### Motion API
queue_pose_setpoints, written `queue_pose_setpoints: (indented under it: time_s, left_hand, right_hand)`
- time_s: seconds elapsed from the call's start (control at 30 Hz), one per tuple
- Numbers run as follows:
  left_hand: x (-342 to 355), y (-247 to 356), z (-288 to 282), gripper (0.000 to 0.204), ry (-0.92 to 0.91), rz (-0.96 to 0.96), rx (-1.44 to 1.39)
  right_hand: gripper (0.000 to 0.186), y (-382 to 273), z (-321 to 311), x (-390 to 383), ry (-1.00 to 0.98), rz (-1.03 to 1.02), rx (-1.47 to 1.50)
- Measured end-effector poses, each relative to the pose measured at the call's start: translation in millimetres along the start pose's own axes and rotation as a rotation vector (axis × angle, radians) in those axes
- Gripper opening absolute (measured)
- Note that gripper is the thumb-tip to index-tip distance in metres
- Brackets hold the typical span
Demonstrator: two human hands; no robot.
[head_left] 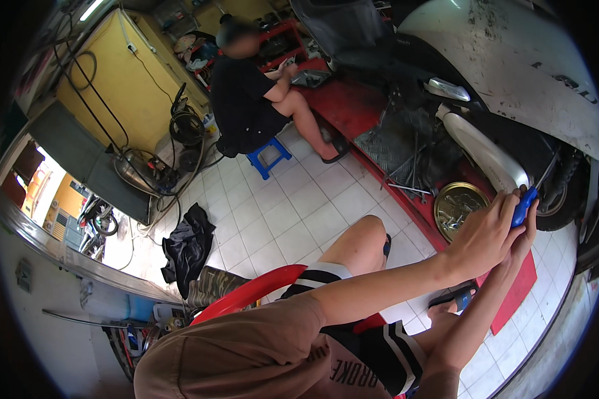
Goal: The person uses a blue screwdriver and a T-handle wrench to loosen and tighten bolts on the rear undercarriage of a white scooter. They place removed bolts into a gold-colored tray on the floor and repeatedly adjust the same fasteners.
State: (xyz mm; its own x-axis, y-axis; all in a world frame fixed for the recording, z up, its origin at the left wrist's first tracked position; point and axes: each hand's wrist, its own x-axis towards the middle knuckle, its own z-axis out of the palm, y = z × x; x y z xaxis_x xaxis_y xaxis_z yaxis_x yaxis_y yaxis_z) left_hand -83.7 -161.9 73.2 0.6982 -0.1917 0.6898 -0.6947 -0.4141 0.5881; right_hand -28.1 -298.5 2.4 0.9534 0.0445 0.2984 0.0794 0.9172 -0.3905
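Both my arms reach out to the right, toward the rear lower side of a scooter (512,46) with a worn silver body panel. My left hand (484,234) is closed at a blue-handled screwdriver (524,207), its fingers bent round the handle. Close against it, my right hand (527,233) grips the same handle from the other side and below. A thin shaft seems to run up from the handle toward the scooter; its tip cannot be made out. Just beyond my hands is the silver exhaust cover (482,146). A round gold tray (438,211) of small metal parts sits beside my left hand.
The scooter stands on a red platform (339,106) with several wrenches (416,166) on it. Another person (243,93) sits on a blue stool (268,157), holding something. Black cloth (188,246) lies on the tiled floor (273,206). Hoses and a compressor (136,169) stand at left.
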Motion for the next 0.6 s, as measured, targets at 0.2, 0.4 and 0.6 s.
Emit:
queue_pose_setpoints:
  time_s: [0.2, 0.4, 0.6]
  left_hand:
    - [6, -13, 9, 0.026, -0.084, -0.178, -0.131]
    - [0, -1, -9, 0.040, 0.102, 0.204, 0.000]
    - [17, 6, -10, 0.029, -0.212, -0.150, -0.152]
  right_hand:
    - [0.038, -6, -12, 6, -0.324, 0.116, 0.195]
    - [0.041, -4, -17, -2, -0.012, 0.034, 0.047]
    - [0.042, -3, -4, -7, 0.043, -0.022, -0.035]
